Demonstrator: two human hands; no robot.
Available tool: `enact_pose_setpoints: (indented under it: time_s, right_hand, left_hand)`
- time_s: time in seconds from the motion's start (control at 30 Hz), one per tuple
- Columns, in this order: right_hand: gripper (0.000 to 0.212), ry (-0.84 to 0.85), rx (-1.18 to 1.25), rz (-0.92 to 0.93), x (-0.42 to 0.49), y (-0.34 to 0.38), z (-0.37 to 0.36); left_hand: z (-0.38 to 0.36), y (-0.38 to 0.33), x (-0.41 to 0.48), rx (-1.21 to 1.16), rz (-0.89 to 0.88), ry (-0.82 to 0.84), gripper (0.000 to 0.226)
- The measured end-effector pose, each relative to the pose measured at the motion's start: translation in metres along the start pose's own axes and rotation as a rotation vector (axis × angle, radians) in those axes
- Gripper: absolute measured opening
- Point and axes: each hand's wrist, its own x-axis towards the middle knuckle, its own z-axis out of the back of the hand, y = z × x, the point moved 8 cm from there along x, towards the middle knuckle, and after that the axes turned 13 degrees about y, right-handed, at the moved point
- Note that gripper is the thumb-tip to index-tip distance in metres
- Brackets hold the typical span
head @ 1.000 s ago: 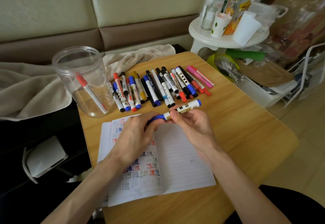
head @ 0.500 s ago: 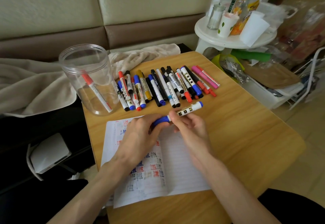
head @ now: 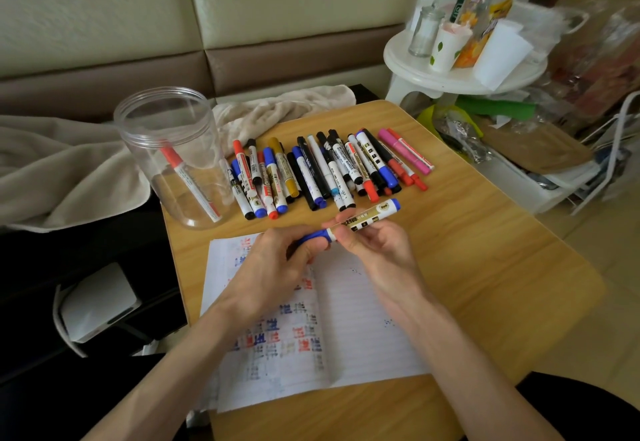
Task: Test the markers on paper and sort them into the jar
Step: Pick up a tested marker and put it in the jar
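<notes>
jar [head: 173, 160] left of marker row [head: 325, 170], one marker [head: 188, 182] inside, paper [head: 349, 323] in front on table [head: 485, 267]

The jar [head: 138, 149] has a wide-open mouth, just one red marker [head: 188, 181] leaning inside. The marker row [head: 325, 167] crowds the jar's right side; the table [head: 183, 250] strip in front is free.

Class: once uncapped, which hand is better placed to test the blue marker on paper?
Probably the right hand: it holds the blue marker by its barrel, while the left hand grips only the cap end; the paper lies directly below.
</notes>
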Motion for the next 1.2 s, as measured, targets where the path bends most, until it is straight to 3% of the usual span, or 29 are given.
enact_pose_setpoints:
  time_s: [0.17,0.3,0.43,0.83,1.0,1.2]
  right_hand:
    - [0.031,-0.111,0.039,0.01,-0.004,-0.009,-0.004]
    - [0.021,-0.206,0.017,-0.005,-0.009,-0.012,-0.004]
    - [0.026,-0.157,-0.018,-0.024,-0.007,-0.005,0.0]
    - [0.032,-0.099,0.048,0.04,-0.002,0.001,0.0]
    - [0.029,-0.1,0.041,0.005,-0.004,-0.003,-0.003]
    - [0.023,-0.131,-0.1,-0.016,-0.005,-0.001,-0.002]
  left_hand:
    - [0.004,-0.006,-0.009,0.129,-0.031,-0.152,0.018]
    - [0.003,-0.012,-0.011,0.194,-0.049,-0.163,0.013]
    - [0.005,-0.013,-0.007,0.146,-0.06,-0.122,0.012]
    - [0.002,-0.005,-0.001,-0.019,0.0,-0.023,0.036]
    - [0.007,-0.009,-0.006,0.092,-0.04,-0.123,0.016]
    - [0.004,-0.011,-0.007,0.14,-0.049,-0.123,0.014]
